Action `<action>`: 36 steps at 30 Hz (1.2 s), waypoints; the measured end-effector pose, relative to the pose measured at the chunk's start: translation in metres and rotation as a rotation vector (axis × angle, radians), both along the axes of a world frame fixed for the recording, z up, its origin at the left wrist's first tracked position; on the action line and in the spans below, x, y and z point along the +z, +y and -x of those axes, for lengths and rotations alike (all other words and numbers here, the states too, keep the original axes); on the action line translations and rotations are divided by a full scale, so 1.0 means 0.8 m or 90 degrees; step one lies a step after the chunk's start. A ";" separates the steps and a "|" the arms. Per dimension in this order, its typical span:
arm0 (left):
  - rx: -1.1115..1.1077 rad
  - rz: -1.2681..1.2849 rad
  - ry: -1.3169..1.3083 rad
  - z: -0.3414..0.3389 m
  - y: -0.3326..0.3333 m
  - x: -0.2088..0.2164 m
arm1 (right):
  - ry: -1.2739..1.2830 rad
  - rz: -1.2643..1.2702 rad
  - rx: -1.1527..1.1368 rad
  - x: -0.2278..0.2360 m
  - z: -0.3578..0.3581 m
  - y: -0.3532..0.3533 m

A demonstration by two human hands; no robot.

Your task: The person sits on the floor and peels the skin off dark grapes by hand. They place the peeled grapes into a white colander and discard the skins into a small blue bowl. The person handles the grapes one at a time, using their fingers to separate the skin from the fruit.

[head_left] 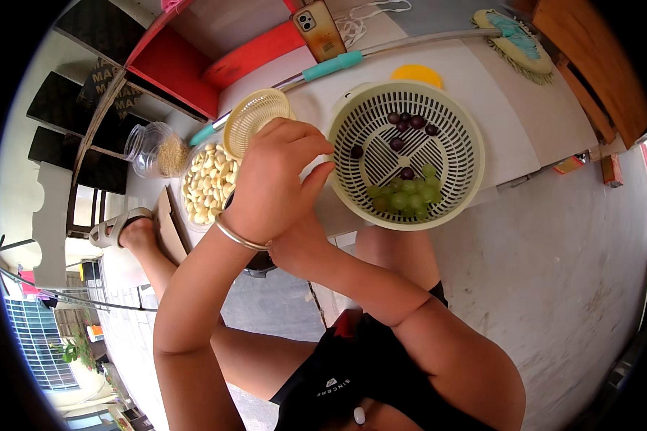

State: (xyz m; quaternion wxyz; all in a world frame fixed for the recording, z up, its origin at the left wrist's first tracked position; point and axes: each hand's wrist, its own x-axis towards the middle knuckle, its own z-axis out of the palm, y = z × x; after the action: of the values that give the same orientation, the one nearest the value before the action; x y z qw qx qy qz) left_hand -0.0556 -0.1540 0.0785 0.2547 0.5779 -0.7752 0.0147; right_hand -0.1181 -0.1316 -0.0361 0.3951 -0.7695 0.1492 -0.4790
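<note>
My left hand [279, 161], with a metal bangle [239, 235] at its wrist, is raised beside the left rim of a large pale green colander [469, 179]. Its fingers curl to the right and the thumb stands apart from them; nothing shows between. Crossing under it, my right hand [289, 244] is mostly hidden, fingers included. In the colander lie green grapes [410, 197] at the near side and several dark purple grapes [397, 144] farther back. A small cream basket [251, 118] is just behind my left hand. Left of it, a clear container [188, 215] holds pale oval pieces [210, 179].
A clear jar [149, 149] of small tan grains lies tipped at the left. A mop [514, 43] with a turquoise-gripped pole [331, 66] crosses the table's back. A phone [318, 32] leans there beside a red shelf [169, 68]. A yellow disc [417, 74] pokes out behind the colander.
</note>
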 end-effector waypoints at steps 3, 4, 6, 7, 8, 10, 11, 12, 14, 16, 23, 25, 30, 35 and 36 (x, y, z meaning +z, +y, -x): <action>-0.079 -0.058 -0.095 0.027 -0.062 -0.019 | 0.060 0.021 0.010 0.003 0.007 0.001; -0.076 -0.108 -0.126 0.037 -0.078 -0.028 | 0.083 0.071 -0.001 0.001 0.010 -0.001; -0.048 -0.209 -0.207 0.057 -0.104 -0.041 | 0.038 0.036 0.048 0.011 0.015 -0.003; -0.024 -0.261 -0.255 0.067 -0.115 -0.047 | 0.016 0.019 0.074 0.014 0.017 -0.004; -0.003 -0.310 -0.302 0.077 -0.126 -0.053 | 0.031 0.012 0.071 0.012 0.017 -0.004; 0.034 -0.353 -0.306 0.087 -0.139 -0.066 | 0.061 -0.003 0.066 0.004 0.013 -0.002; 0.054 -0.375 -0.308 0.089 -0.144 -0.073 | 0.045 -0.007 0.050 -0.003 0.014 -0.001; 0.050 -0.356 -0.299 0.090 -0.149 -0.079 | 0.029 -0.011 0.036 -0.012 0.014 0.001; 0.051 -0.324 -0.285 0.085 -0.151 -0.082 | 0.004 -0.068 0.052 -0.005 0.016 0.001; 0.042 -0.297 -0.184 0.071 -0.142 -0.079 | -0.008 -0.172 0.111 0.007 0.020 -0.002; 0.021 -0.251 0.440 0.007 -0.027 -0.004 | 0.093 0.100 -0.004 -0.003 0.020 -0.009; 0.063 -0.202 0.562 -0.019 0.021 0.001 | 0.066 0.056 0.027 -0.002 0.022 -0.010; 0.221 -0.058 0.730 -0.053 0.126 -0.013 | 0.011 0.007 0.005 0.011 0.023 -0.011; 0.306 -0.008 0.634 -0.069 0.191 -0.050 | -0.042 0.036 -0.011 0.019 0.017 -0.002; 0.295 0.000 0.670 -0.069 0.197 -0.056 | -0.038 0.043 -0.008 0.021 0.016 0.002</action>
State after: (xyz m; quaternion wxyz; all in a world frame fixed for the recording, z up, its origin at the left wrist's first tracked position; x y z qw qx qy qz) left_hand -0.0003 0.0037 0.0336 0.5966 0.6620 -0.3971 -0.2193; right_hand -0.1310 -0.1301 -0.0197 0.3702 -0.7671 0.1257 -0.5087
